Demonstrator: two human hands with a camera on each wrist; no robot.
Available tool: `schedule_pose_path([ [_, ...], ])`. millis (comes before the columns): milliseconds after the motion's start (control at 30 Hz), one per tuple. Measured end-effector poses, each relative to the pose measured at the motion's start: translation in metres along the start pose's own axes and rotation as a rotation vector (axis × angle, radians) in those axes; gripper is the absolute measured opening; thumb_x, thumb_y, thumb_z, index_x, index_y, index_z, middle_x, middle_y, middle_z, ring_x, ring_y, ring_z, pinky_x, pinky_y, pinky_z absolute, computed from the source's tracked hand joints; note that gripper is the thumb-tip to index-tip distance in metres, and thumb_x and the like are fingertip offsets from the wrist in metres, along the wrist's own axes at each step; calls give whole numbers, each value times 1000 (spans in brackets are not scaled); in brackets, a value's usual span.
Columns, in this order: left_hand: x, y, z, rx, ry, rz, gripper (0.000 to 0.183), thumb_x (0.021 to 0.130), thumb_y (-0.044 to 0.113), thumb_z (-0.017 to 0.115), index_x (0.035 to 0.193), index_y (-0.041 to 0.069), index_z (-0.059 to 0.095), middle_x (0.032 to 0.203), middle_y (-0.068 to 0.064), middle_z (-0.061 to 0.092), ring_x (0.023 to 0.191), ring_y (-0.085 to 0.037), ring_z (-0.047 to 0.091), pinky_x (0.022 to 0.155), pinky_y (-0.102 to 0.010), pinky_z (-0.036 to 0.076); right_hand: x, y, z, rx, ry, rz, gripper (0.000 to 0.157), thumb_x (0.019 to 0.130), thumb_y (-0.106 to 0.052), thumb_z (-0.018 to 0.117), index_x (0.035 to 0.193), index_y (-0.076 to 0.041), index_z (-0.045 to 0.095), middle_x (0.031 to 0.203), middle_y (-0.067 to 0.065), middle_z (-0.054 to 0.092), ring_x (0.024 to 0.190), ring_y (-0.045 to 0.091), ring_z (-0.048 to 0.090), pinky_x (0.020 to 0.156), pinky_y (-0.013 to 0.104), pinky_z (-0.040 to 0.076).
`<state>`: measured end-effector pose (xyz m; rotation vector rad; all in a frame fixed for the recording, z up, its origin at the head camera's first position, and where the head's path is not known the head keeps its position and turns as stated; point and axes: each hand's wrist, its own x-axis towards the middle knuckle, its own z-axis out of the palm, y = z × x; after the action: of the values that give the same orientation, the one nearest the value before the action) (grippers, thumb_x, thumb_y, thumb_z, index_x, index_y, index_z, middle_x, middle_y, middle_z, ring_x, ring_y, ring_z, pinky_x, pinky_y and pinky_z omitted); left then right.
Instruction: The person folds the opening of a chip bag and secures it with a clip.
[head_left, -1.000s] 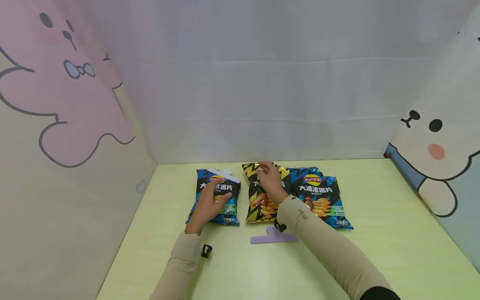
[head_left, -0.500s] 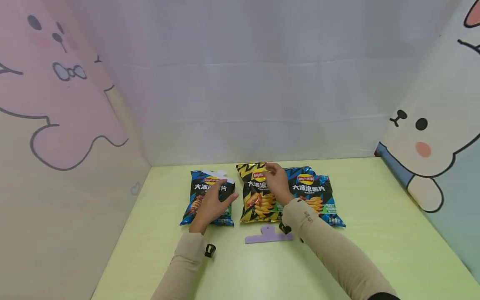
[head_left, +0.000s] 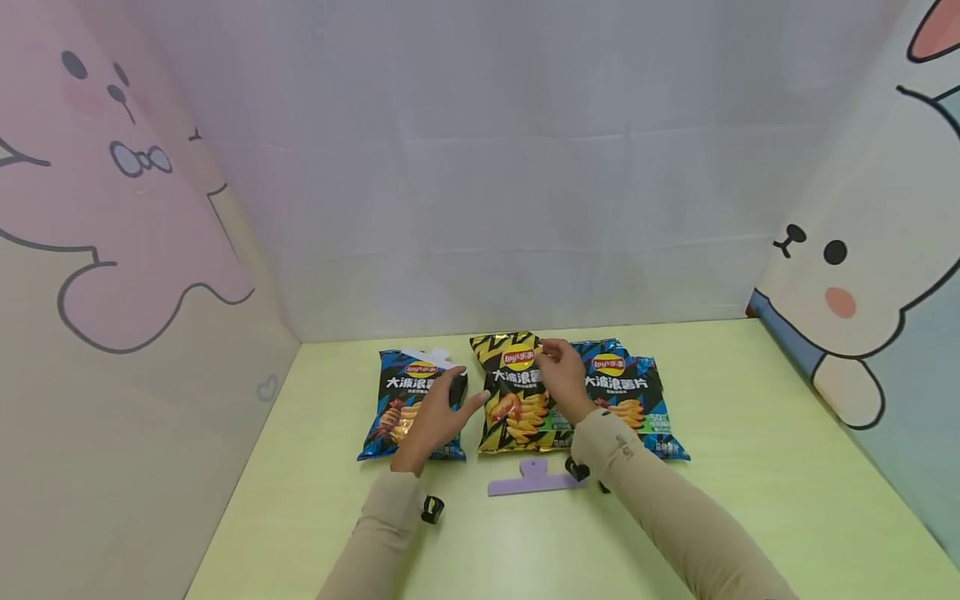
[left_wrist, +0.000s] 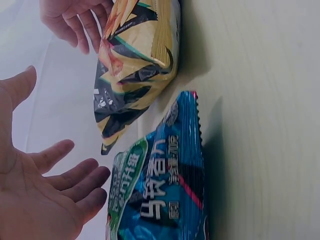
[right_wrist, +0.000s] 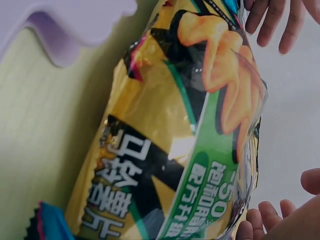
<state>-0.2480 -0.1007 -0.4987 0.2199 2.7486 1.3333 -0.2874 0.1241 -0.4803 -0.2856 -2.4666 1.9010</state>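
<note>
My left hand (head_left: 438,421) hovers over the right side of a blue chip bag (head_left: 393,408), thumb and fingers spread apart. A white bag clip (head_left: 427,358) lies across that bag's top. Beside it, a yellow-and-black chip bag (head_left: 516,408) lies on the table. At its upper right edge is my right hand (head_left: 564,379), fingers bent. In the right wrist view, the right fingers (right_wrist: 270,215) are right at the yellow bag's side, with the thumb apart from them. The left wrist view shows my left palm (left_wrist: 35,200) with nothing in it.
To the right lies another blue chip bag (head_left: 611,387), overlapping one more blue bag (head_left: 654,404). Closer to me than the yellow bag is a purple bag clip (head_left: 534,479), partly behind my right wrist. A white curtain (head_left: 480,208) hangs along the table's far edge.
My right hand has shifted from over the yellow bag's top to its upper right edge. My left hand has drifted right, toward the yellow bag. The view has shifted slightly.
</note>
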Motion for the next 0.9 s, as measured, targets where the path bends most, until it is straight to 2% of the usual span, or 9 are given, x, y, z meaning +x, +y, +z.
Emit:
schedule_pose_path([
  [267,4,6,7,-43,-12,-43,81,95,67,52,157,18,35,160,-13,39,143,-37,45,113,-60,41,3,9,-5,-9,-1,8,44,104,-15,53,146,-4,46,149,18,48,137,36,46,107,54,46],
  [400,7,10,9,-89,-30,-40,82,95,70,48,158,18,32,162,-13,37,142,-36,47,113,-59,41,2,12,-7,-5,-2,13,45,104,-14,52,148,-4,43,153,19,43,140,37,43,108,55,45],
  [633,14,14,16,-154,-91,-59,90,95,70,48,163,22,13,163,-18,31,146,-40,40,114,-64,37,3,18,-8,-2,34,20,48,104,-13,52,149,-5,39,153,20,42,141,37,42,106,54,45],
  [900,19,15,27,-154,-101,-74,94,96,69,48,163,19,5,162,-22,32,144,-44,42,113,-63,38,4,22,-12,-22,45,43,50,103,-17,53,150,-8,39,159,17,38,148,35,36,118,55,37],
])
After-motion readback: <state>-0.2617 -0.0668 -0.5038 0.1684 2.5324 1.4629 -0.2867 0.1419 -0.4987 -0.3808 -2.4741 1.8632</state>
